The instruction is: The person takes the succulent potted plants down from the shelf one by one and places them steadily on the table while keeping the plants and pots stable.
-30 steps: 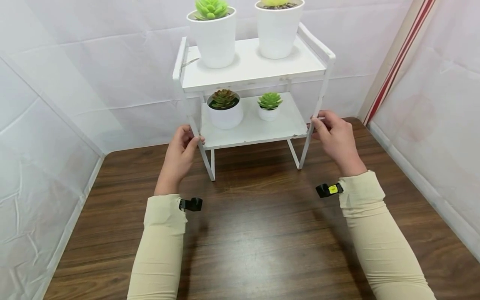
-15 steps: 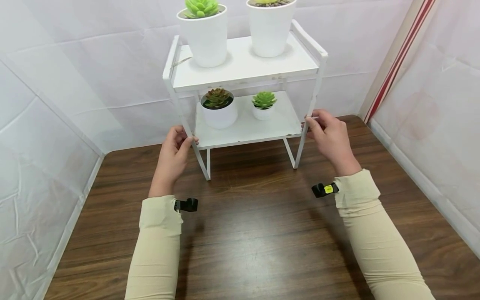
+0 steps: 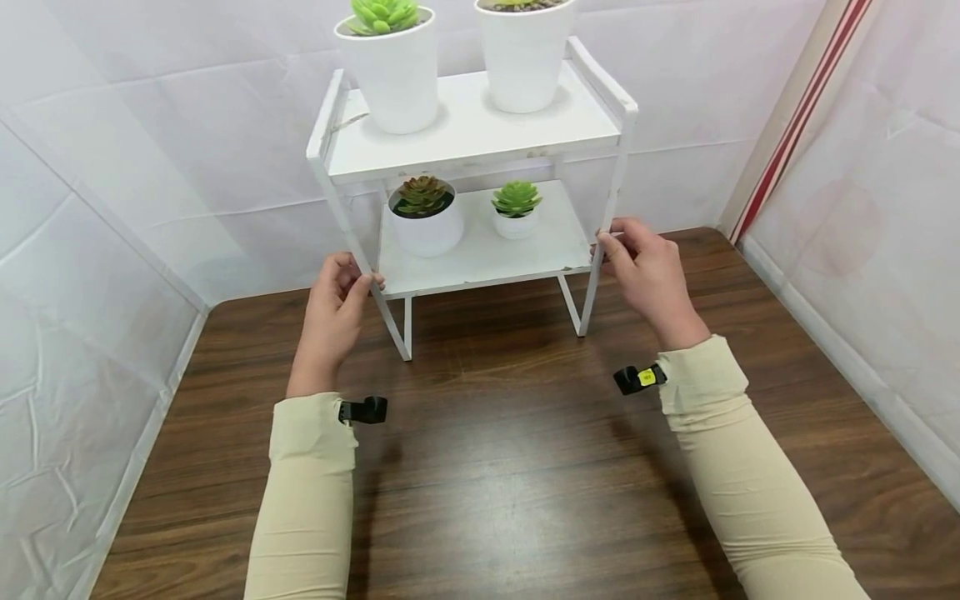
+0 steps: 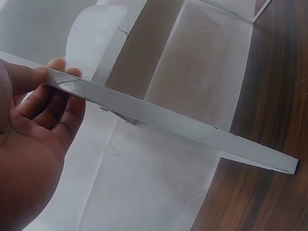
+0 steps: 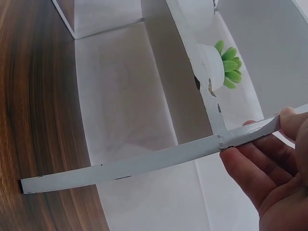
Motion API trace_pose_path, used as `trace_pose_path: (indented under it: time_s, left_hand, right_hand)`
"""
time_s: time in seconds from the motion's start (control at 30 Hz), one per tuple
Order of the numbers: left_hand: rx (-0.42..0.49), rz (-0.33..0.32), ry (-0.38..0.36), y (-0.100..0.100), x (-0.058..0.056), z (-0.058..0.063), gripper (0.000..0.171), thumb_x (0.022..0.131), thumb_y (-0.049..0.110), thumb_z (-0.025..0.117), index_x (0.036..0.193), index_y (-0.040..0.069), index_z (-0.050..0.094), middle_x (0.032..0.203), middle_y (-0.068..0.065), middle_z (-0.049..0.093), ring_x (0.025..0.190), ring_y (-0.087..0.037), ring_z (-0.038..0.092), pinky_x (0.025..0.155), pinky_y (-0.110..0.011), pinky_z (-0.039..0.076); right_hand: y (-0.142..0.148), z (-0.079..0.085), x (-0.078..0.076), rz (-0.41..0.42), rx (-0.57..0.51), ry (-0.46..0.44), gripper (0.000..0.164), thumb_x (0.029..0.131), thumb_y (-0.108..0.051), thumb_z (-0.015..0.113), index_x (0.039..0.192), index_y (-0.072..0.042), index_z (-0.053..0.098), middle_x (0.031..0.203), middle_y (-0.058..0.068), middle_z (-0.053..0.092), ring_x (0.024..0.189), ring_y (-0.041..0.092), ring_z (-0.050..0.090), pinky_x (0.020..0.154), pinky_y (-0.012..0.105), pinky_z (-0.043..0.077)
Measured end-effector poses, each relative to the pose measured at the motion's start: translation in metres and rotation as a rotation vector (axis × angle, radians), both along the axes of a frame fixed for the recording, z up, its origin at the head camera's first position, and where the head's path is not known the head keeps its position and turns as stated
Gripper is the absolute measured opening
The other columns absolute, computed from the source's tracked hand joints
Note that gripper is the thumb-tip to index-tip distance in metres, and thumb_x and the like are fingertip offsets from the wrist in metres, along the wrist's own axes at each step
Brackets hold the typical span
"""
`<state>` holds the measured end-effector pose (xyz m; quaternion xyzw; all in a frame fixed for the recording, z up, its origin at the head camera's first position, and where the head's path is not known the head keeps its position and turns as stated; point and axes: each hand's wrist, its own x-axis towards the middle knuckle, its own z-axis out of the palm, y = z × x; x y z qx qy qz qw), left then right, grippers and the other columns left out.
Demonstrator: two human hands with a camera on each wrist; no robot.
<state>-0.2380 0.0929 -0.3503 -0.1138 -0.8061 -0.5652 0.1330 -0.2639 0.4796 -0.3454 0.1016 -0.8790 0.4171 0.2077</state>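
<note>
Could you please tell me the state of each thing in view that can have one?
White shelf, upright, paint chipped in places, both tiers loaded
Left grip, pinching the shelf's left front leg
Right grip, pinching the shelf's right front leg
Left tall pot, upright, planted
Right tall pot, upright, planted
Brownish succulent, potted, upright
Small green succulent, potted, upright

White sheeting [image 3: 172,158] hangs behind the brown wood-grain table [image 3: 487,483], beside a red-striped strip [image 3: 795,125].

I wear cream sleeves [image 3: 300,517] with wide, creased cuffs [image 3: 312,429]. Fitted there: a black left unit [image 3: 367,410] and a black right unit [image 3: 627,381], the latter bearing a yellow label [image 3: 647,377].
</note>
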Motion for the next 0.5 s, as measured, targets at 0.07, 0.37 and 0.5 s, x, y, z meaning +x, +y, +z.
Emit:
trace_pose_path:
  time_s: [0.07,0.37,0.5]
  left_hand:
    - [-0.004,0.008,0.005,0.0003,0.0007,-0.0004,0.023,0.103,0.015,0.046,0.119,-0.001,0.043,0.103,-0.01,0.062,0.097,-0.01,0.058,0.09,-0.028,0.045]
    - [-0.005,0.018,0.0,0.0015,0.0019,-0.0005,0.023,0.103,0.017,0.045,0.119,-0.001,0.043,0.103,-0.007,0.063,0.1,-0.008,0.058,0.093,-0.024,0.044]
    - [0.014,0.016,0.013,0.0025,0.0019,-0.0006,0.023,0.103,0.015,0.045,0.118,-0.002,0.042,0.101,-0.007,0.063,0.1,-0.009,0.058,0.093,-0.027,0.044]
  right_hand:
    - [0.0004,-0.0006,-0.0012,0.008,-0.002,0.006,0.038,0.1,-0.039,0.05,0.113,-0.006,0.062,0.101,0.015,0.072,0.087,0.025,0.071,0.075,0.035,0.059]
    - [0.0017,-0.0027,-0.0026,0.016,0.007,0.025,0.036,0.1,-0.039,0.051,0.112,-0.006,0.062,0.1,0.014,0.072,0.085,0.025,0.071,0.074,0.037,0.059]
    - [0.0026,-0.0031,-0.0029,0.019,0.006,0.033,0.035,0.1,-0.039,0.051,0.111,-0.007,0.062,0.099,0.013,0.073,0.082,0.023,0.071,0.073,0.036,0.059]
